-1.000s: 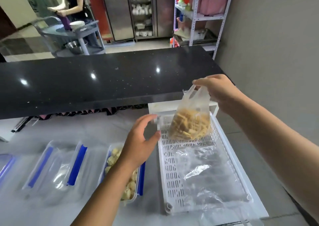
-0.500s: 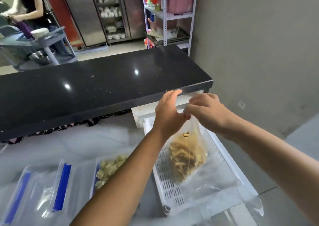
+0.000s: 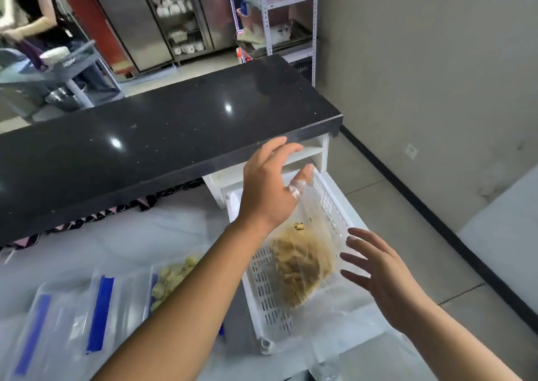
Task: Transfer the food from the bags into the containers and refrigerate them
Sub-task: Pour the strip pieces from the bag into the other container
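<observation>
Now the left hand (image 3: 266,194) pinches the clear bag (image 3: 302,260) of food by its neck above the white basket (image 3: 263,290); the right hand (image 3: 375,273) spreads empty beside it. A slipping pinch could spill the food into the basket.

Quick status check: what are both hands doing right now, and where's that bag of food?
Left hand pinching bag top. Right hand open, off the bag. Bag hangs over white basket. Nothing in the way.

Both forearms are showing bare, with no sleeves reaching into view. The left hand (image 3: 266,190) and right hand (image 3: 378,276) are wearing no gloves, and no rings, watch or bands are showing on either.
</observation>
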`<state>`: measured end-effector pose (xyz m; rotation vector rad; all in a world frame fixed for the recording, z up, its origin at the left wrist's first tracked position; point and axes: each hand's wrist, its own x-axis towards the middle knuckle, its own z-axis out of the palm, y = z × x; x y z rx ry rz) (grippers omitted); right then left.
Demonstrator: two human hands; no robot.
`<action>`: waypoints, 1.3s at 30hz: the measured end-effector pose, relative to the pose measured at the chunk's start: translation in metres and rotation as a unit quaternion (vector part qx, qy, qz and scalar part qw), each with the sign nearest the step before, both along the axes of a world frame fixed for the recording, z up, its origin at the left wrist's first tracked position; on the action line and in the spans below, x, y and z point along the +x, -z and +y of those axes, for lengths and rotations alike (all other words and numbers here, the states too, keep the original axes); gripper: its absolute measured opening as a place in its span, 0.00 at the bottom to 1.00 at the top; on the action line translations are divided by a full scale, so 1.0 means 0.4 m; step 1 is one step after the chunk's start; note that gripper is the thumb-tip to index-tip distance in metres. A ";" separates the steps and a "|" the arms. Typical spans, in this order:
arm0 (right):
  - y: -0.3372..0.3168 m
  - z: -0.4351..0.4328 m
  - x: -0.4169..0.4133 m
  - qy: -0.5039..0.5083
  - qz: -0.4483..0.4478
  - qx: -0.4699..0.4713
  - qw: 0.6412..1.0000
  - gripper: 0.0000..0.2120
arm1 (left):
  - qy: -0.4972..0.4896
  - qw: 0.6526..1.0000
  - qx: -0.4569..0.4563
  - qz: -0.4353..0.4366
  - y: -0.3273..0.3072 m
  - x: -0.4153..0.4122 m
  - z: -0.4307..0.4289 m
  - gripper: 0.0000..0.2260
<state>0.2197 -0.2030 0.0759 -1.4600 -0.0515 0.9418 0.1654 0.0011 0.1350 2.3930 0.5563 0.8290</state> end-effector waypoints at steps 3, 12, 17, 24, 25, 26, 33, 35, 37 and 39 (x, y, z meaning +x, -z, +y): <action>0.039 0.007 0.007 0.018 0.068 0.012 0.997 0.18 | -0.007 0.999 0.032 0.029 -0.041 -0.014 -0.018 0.15; 0.042 0.062 0.036 -0.095 0.262 0.137 0.951 0.32 | -0.068 0.993 0.042 -0.084 -0.264 -0.087 -0.053 0.15; 0.001 0.114 -0.089 -0.170 0.378 0.303 0.858 0.50 | -0.079 0.983 0.010 -0.163 -0.365 -0.208 -0.043 0.13; -0.019 0.103 -0.377 -0.203 0.322 0.311 0.871 0.34 | -0.132 0.951 -0.108 -0.258 -0.342 -0.571 0.010 0.10; 0.006 0.094 -0.432 -0.171 0.314 0.288 0.888 0.30 | -0.141 0.948 -0.118 -0.258 -0.326 -0.638 0.013 0.10; 0.021 0.084 -0.485 -0.166 0.319 0.267 0.894 0.28 | -0.149 0.947 -0.124 -0.254 -0.310 -0.704 0.013 0.10; 0.076 0.070 -0.810 -0.218 0.290 0.281 0.888 0.27 | -0.176 0.953 -0.119 -0.216 -0.205 -1.064 0.043 0.13; 0.058 0.079 -0.860 -0.202 0.254 0.280 0.904 0.34 | -0.191 0.960 -0.080 -0.191 -0.165 -1.132 0.067 0.13; 0.018 0.088 -0.889 -0.182 0.232 0.245 0.924 0.37 | -0.213 0.961 -0.034 -0.175 -0.120 -1.180 0.099 0.13; 0.006 0.102 -0.886 -0.180 0.205 0.200 0.941 0.34 | -0.239 0.958 0.014 -0.156 -0.075 -1.218 0.135 0.13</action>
